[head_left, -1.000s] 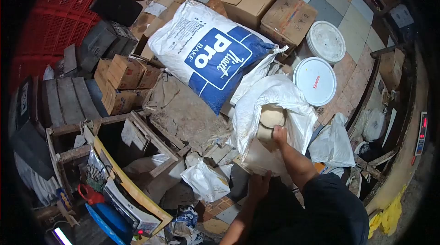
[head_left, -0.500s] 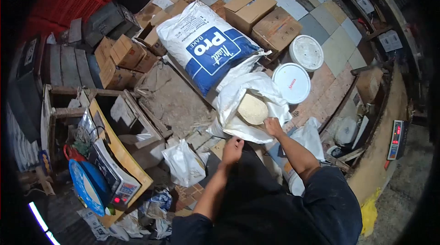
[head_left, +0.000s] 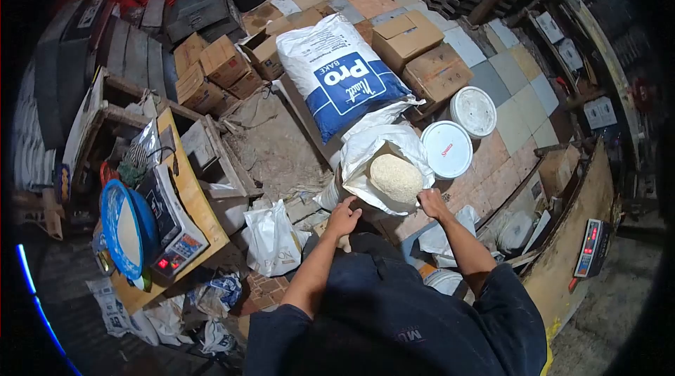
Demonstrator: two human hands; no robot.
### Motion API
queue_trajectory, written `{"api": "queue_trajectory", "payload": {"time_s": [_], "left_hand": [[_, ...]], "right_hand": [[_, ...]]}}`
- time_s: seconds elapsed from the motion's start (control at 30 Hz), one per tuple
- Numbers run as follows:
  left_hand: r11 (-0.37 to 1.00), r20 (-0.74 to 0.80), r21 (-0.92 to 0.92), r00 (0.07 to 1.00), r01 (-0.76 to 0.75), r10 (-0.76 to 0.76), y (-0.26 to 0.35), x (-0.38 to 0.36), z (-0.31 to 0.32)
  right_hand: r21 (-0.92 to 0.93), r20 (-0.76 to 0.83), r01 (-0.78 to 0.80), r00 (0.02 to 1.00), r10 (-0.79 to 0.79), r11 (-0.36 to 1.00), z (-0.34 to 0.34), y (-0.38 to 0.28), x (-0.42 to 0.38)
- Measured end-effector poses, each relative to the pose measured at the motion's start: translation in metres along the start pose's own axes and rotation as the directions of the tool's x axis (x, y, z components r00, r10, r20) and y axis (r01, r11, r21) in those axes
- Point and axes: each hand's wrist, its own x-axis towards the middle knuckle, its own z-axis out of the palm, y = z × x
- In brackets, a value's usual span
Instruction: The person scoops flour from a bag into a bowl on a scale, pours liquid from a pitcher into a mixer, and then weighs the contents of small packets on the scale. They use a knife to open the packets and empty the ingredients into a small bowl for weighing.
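An open white sack (head_left: pixel 357 169) stands in front of me, with pale grainy powder (head_left: pixel 396 179) showing inside its mouth. My right hand (head_left: pixel 434 203) is closed on the sack's rim at the right side. At the sack's lower left is my left hand (head_left: pixel 344 217), fingers bent; whether it grips the sack there is unclear. Just beyond, a full white and blue sack (head_left: pixel 344 74) lies flat with printed lettering. Two lidded white buckets (head_left: pixel 447 150) stand right of the open sack.
Cardboard boxes (head_left: pixel 408 39) stand behind the buckets. On the left, a wooden board (head_left: pixel 184 165) bears a scale (head_left: pixel 169 221) and a blue basin (head_left: pixel 112 228). A second scale (head_left: pixel 592 248) is at the right, on a wooden surface. White bags (head_left: pixel 273 241) lie near my left arm.
The view has shifted, so the scene sits differently in the frame. The sack's mouth looks wider and more powder shows. My left hand has moved a little away from the sack's front rim.
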Motion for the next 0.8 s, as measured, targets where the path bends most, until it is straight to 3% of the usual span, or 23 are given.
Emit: {"api": "queue_trajectory", "payload": {"time_s": [0.13,0.17,0.27,0.3,0.33,0.37,0.53,0.67,0.8], "left_hand": [[0.995,-0.129,-0.102,0.991,0.013,-0.026,0.003,0.002,-0.006],[0.959,-0.112,-0.279,0.990,0.048,-0.082,0.001,0.007,-0.005],[0.687,0.040,-0.702,0.974,0.185,-0.221,0.011,0.016,-0.014],[0.578,0.047,-0.801,0.979,0.154,-0.197,0.023,0.012,-0.022],[0.453,0.050,-0.883,0.984,0.124,-0.171,0.035,0.008,-0.029],[0.317,0.051,-0.943,0.988,0.096,-0.146,0.046,0.003,-0.036],[-0.020,-0.009,-1.000,1.000,-0.009,0.003,0.093,-0.015,-0.075],[-0.196,-0.095,-0.977,0.995,-0.086,0.039,0.118,-0.037,-0.111],[-0.331,-0.295,-0.916,0.941,-0.228,0.166,0.118,-0.066,-0.149]], "right_hand": [[-0.095,0.020,0.108,0.994,-0.107,0.990,-0.034,-0.015,-0.003],[-0.103,0.022,0.133,0.991,-0.132,0.986,-0.043,-0.021,-0.002],[-0.185,0.042,0.206,0.979,-0.201,0.961,-0.063,-0.033,0.001],[-0.209,0.055,0.233,0.973,-0.226,0.950,-0.070,-0.038,0.002],[-0.044,-0.018,0.215,0.976,-0.216,0.976,-0.078,-0.048,0.001],[-0.018,-0.006,0.184,0.983,-0.184,0.983,-0.087,-0.058,0.000],[-0.017,0.067,0.126,0.990,-0.124,0.992,-0.137,-0.123,0.003],[-0.050,0.116,0.187,0.977,-0.180,0.981,-0.169,-0.187,0.005],[-0.043,0.175,0.204,0.965,-0.194,0.978,-0.193,-0.260,0.012]]}}
